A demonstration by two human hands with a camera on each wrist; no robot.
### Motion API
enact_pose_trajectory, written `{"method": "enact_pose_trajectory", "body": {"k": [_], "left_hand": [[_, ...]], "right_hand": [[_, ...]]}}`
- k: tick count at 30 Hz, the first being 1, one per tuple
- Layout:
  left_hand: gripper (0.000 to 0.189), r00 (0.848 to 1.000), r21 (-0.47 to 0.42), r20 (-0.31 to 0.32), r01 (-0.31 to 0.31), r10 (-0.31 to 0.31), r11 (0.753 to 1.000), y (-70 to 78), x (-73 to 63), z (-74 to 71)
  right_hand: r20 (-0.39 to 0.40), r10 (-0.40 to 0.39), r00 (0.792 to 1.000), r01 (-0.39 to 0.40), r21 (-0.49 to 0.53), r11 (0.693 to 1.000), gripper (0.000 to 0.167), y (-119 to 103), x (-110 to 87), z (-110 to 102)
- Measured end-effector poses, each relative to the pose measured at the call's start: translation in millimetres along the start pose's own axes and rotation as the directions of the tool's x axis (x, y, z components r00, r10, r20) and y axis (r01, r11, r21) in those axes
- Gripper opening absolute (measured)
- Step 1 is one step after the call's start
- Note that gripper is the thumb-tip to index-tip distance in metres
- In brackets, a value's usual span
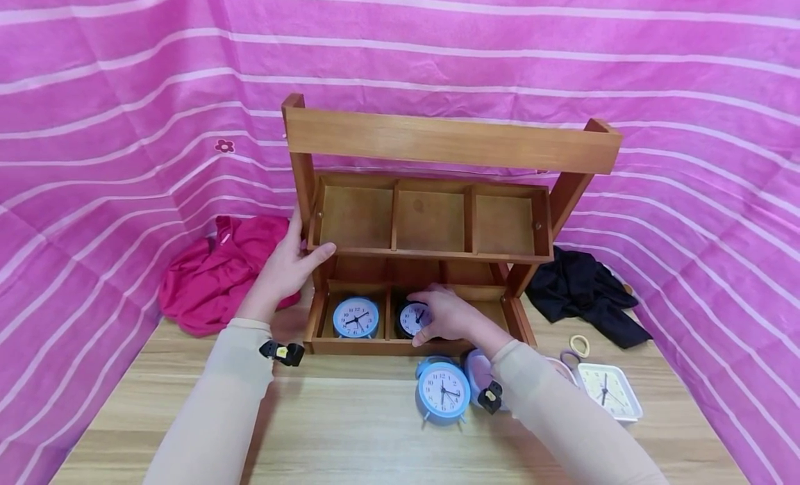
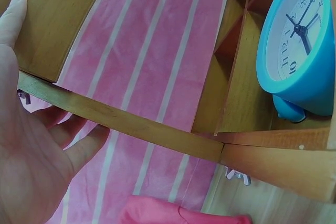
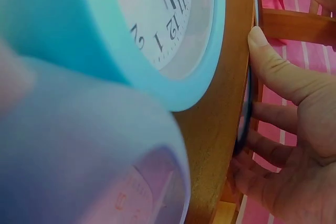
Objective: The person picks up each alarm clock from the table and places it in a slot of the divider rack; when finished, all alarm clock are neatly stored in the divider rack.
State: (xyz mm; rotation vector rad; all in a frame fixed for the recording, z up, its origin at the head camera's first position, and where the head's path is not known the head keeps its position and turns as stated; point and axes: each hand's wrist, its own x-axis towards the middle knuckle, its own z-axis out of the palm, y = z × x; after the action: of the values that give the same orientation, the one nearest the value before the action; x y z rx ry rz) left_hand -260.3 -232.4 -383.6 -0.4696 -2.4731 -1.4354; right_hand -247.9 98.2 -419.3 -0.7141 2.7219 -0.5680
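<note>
A two-tier wooden rack (image 1: 450, 139) with divided trays stands on the table. My left hand (image 1: 285, 268) grips its left side post, thumb over the end of the upper tray (image 1: 394, 254) and fingers behind. In the lower tray's middle compartment is a black round alarm clock (image 1: 411, 321), which my right hand (image 1: 446, 314) holds between thumb and fingers; the hand covers its right part. To its left, a light blue alarm clock (image 1: 355, 317) sits in the left compartment. The right wrist view shows the right thumb (image 3: 270, 56) at the tray's front edge.
In front of the rack stand another blue alarm clock (image 1: 444, 390) and a purple one (image 1: 478, 368), partly behind my right sleeve. A white square clock (image 1: 609, 392) and hair ties (image 1: 579, 345) lie right. Crimson cloth (image 1: 209, 283) and black cloth (image 1: 581, 294) flank the rack.
</note>
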Motion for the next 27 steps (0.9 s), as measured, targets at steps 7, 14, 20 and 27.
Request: {"method": "enact_pose_trajectory", "body": {"k": [7,14,20,27], "left_hand": [[0.099,1.0,0.002,-0.011,0.001,-0.001,1.0,0.2,0.0,-0.2],[0.1,1.0,0.015,0.001,0.012,-0.012,1.0,0.5,-0.7,-0.4],[0.1,1.0,0.022,0.002,0.025,-0.025,0.999,2.6,-0.4,-2.3],[0.1,0.999,0.028,0.006,0.039,-0.039,0.999,4.7,-1.4,-1.7]], "right_hand": [[0.041,0.027,0.999,-0.026,-0.028,0.999,0.084,-1,-1.1,-1],[0.021,0.036,0.999,-0.035,-0.04,0.999,0.087,-2,-5.7,-1],[-0.077,-0.011,0.997,0.01,-0.004,1.0,0.088,-4,-25.9,-12],[-0.151,-0.119,0.981,0.119,-0.011,0.993,0.086,-11,-62.5,-21]]}}
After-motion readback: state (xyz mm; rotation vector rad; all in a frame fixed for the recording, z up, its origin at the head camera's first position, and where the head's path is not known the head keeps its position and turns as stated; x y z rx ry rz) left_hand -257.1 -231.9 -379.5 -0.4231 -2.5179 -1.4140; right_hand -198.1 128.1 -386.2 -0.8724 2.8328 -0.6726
